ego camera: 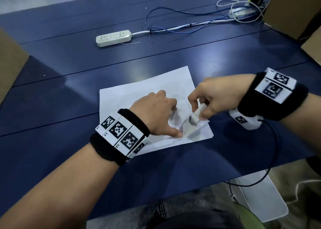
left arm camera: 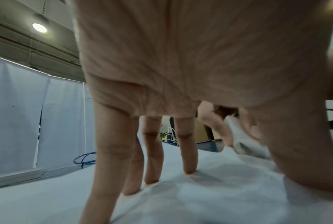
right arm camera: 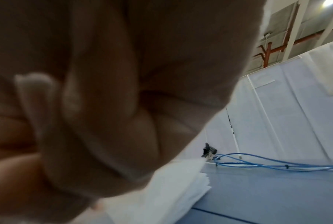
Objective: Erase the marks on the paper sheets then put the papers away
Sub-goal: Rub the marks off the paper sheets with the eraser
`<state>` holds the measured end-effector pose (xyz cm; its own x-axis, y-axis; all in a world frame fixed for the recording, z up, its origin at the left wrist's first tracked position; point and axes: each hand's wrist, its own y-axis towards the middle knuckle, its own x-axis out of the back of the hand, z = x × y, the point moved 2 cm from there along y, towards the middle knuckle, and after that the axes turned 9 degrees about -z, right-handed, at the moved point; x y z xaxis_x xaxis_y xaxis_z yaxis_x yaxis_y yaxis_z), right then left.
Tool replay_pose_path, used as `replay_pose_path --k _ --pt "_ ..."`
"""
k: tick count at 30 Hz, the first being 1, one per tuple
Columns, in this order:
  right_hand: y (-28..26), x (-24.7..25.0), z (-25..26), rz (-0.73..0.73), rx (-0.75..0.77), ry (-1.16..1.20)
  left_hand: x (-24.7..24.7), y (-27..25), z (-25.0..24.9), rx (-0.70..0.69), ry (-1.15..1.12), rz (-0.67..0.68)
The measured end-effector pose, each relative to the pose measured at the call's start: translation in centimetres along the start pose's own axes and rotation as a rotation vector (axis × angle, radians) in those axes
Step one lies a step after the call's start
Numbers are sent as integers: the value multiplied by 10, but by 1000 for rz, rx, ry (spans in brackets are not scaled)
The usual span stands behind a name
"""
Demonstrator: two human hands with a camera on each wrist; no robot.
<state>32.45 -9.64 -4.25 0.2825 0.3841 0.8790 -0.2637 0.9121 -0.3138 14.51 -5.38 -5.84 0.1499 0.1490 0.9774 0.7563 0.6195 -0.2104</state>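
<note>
White paper sheets (ego camera: 144, 91) lie stacked on the dark blue table (ego camera: 69, 58). My left hand (ego camera: 156, 114) presses down on them with spread, straight fingers (left arm camera: 152, 151), thumb near the lower right part of the top sheet. My right hand (ego camera: 212, 96) grips a white eraser (ego camera: 196, 115) and holds its dirty tip against the paper (left arm camera: 219, 189) just right of my left thumb. The paper is rumpled there. In the right wrist view the palm (right arm camera: 104, 106) fills most of the picture, with the sheet stack's edge (right arm camera: 171, 189) below it.
A white power strip (ego camera: 113, 37) lies at the table's far side, with blue and white cables (ego camera: 182, 25) trailing right. Cardboard boxes (ego camera: 295, 11) stand at the far right and left. A small white tagged device (ego camera: 246, 119) with a black cord sits under my right wrist.
</note>
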Motion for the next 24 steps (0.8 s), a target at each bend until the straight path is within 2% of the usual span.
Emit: replay_pose_path --k 3,5,7,8,10,13,14,18,20,22,24 --pt "-17 -2 6 8 35 82 1 1 -1 21 -2 -1" --pt "-13 1 3 -112 31 79 1 2 -4 34 3 -11" --pt "-2 3 -2 -237 -1 -21 1 3 -7 41 23 -12" --pt "2 3 -3 -254 -23 -65 1 2 -9 44 34 -10" --pt "-3 -2 -2 -192 -32 -73 0 2 -12 53 44 -8" --pt "-23 -12 12 10 36 0 0 1 -15 69 45 -8" --pt "-26 -13 14 38 48 10 0 1 -15 70 46 -9" --pt "-9 -2 -6 -131 -5 -59 1 1 -18 65 54 8" --pt "-7 0 -11 -167 -24 -49 0 1 -19 66 59 14" --pt "-15 -7 -4 -102 -4 -27 0 0 -19 64 67 14" --pt "-25 -15 8 27 35 45 0 0 -19 67 62 11"
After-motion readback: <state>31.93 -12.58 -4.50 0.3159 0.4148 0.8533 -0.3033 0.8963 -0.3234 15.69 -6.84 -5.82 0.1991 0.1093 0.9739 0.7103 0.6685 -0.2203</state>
